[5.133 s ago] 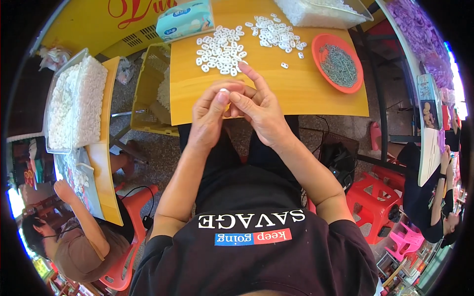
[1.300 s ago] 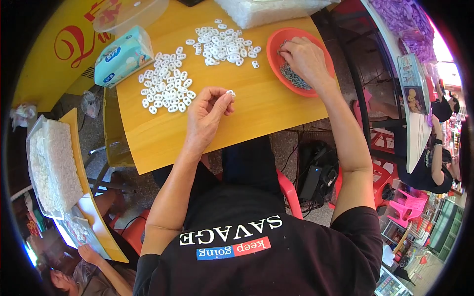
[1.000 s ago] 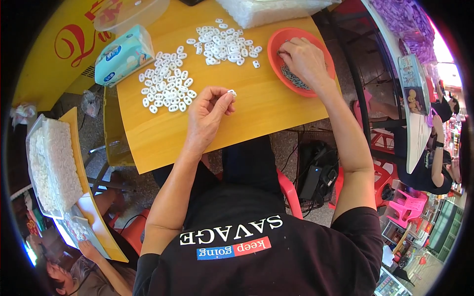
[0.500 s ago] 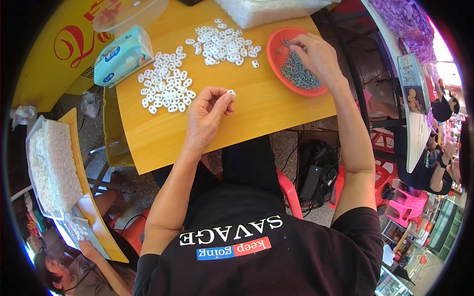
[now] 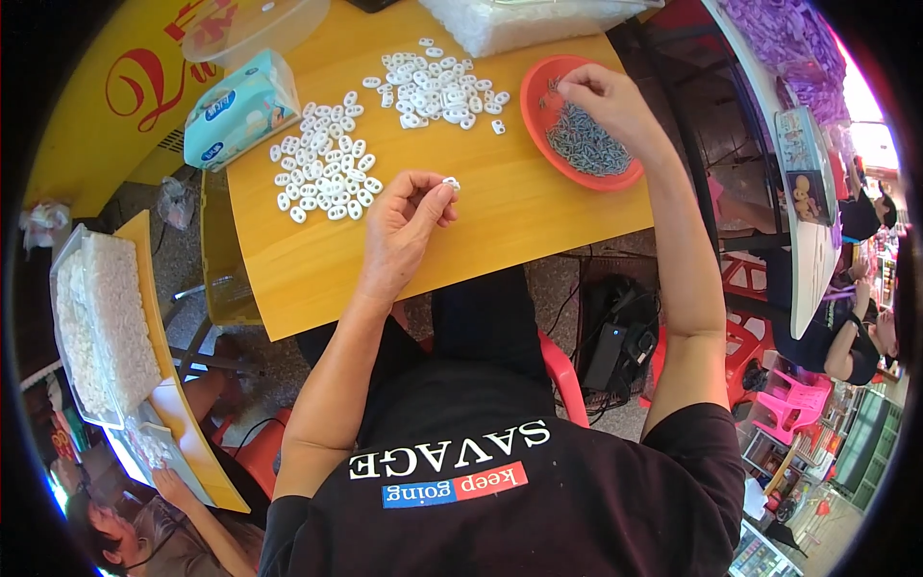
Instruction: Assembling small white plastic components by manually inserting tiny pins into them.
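My left hand is closed above the near part of the table, pinching a small white plastic piece between thumb and fingertips. Over the red bowl at the right is my right hand, its thumb and fingers pressed together. Whatever those fingertips hold is too small to make out. Small grey screws fill the bottom of the bowl. Two loose groups of white oval two-holed pieces lie on the table: a left group beside my left hand and a far group left of the bowl.
A tissue pack lies at the table's left edge. At the back stand a clear tub of white pieces and a clear lid. A co-worker's hand is at another table, lower left, beside a tub.
My right hand has lifted slightly from the screws in the bowl, its fingers drawn together. My left hand keeps its place with the white plastic piece.
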`<state>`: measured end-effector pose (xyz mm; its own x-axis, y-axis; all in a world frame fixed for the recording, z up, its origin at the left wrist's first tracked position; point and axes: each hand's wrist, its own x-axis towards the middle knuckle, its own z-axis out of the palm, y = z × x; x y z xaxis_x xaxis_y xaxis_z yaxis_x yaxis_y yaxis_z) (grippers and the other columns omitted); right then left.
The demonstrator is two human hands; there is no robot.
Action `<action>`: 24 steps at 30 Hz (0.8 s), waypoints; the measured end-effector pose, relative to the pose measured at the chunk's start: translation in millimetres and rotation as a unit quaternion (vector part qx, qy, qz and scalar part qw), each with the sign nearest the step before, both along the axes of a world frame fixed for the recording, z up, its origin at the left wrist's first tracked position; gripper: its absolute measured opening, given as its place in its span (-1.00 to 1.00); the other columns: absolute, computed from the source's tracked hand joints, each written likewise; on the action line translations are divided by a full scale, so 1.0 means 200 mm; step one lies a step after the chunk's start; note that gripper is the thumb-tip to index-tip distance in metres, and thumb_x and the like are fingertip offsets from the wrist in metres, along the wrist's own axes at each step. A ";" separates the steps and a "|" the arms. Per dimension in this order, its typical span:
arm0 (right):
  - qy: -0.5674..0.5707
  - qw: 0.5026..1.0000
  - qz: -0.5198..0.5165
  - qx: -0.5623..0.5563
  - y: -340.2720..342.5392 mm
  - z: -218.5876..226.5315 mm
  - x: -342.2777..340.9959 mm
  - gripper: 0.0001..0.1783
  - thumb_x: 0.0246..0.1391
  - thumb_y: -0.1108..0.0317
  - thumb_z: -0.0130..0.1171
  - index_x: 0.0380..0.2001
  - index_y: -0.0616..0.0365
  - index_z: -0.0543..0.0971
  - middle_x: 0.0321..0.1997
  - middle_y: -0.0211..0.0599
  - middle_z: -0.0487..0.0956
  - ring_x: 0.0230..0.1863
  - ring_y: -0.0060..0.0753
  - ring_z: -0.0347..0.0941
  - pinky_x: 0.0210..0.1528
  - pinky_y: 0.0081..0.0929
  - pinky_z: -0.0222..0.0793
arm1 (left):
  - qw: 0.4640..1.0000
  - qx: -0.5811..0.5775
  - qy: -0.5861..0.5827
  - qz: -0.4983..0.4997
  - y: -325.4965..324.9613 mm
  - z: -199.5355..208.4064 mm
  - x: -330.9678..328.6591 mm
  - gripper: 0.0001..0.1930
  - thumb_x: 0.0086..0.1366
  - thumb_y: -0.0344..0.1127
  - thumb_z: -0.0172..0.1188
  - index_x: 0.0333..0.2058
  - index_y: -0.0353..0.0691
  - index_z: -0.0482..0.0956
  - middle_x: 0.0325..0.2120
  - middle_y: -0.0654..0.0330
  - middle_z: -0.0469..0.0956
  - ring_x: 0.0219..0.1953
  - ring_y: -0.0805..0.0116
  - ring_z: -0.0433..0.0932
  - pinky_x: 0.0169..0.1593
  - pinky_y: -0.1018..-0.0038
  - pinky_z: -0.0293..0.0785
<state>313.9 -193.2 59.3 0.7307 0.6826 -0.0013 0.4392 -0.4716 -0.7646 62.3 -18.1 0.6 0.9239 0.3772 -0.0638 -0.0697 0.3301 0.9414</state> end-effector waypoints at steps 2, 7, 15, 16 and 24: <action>0.079 0.996 -0.020 0.046 0.00 0.03 0.00 -0.79 0.13 0.24 0.19 -0.37 0.18 0.58 -0.44 -0.56 0.53 -0.43 -0.78 0.32 -0.39 -0.69 0.24 | 1.000 -0.005 0.000 0.001 0.00 0.00 0.00 -0.87 0.34 -0.39 0.13 -0.22 -0.32 0.47 -0.39 0.26 0.53 -0.39 0.56 0.48 -0.29 0.63 0.41; 0.060 0.998 -0.027 0.011 -0.05 0.00 0.05 -0.79 0.10 0.23 0.23 -0.36 0.16 0.58 -0.43 -0.57 0.53 -0.44 -0.78 0.31 -0.40 -0.69 0.24 | 1.000 -0.009 0.001 0.001 0.00 0.00 0.00 -0.88 0.34 -0.40 0.13 -0.22 -0.32 0.47 -0.38 0.26 0.53 -0.38 0.56 0.47 -0.28 0.63 0.41; -0.258 0.952 0.023 -0.161 0.03 -0.06 -0.07 -0.80 0.03 0.23 0.21 -0.33 0.11 0.63 -0.36 -0.25 0.59 -0.26 -0.15 0.55 -0.25 -0.24 0.43 | 1.000 -0.008 0.000 0.001 0.00 0.00 0.00 -0.88 0.34 -0.39 0.13 -0.22 -0.32 0.47 -0.39 0.26 0.53 -0.39 0.58 0.47 -0.29 0.64 0.40; -0.281 0.942 0.025 -0.181 0.04 -0.07 -0.08 -0.80 0.03 0.23 0.20 -0.34 0.09 0.64 -0.33 -0.23 0.60 -0.24 -0.09 0.55 -0.23 -0.20 0.44 | 1.000 -0.008 0.000 0.001 0.00 0.00 0.00 -0.88 0.34 -0.39 0.13 -0.22 -0.32 0.47 -0.39 0.26 0.53 -0.39 0.58 0.47 -0.29 0.64 0.40; -0.353 0.916 0.026 -0.189 0.06 -0.09 -0.07 -0.83 0.04 0.28 0.17 -0.39 0.13 0.63 -0.34 -0.21 0.58 -0.26 -0.10 0.55 -0.22 -0.15 0.46 | 1.000 -0.001 0.001 0.002 0.00 0.00 0.00 -0.88 0.34 -0.39 0.13 -0.23 -0.32 0.47 -0.40 0.28 0.52 -0.39 0.59 0.47 -0.29 0.65 0.41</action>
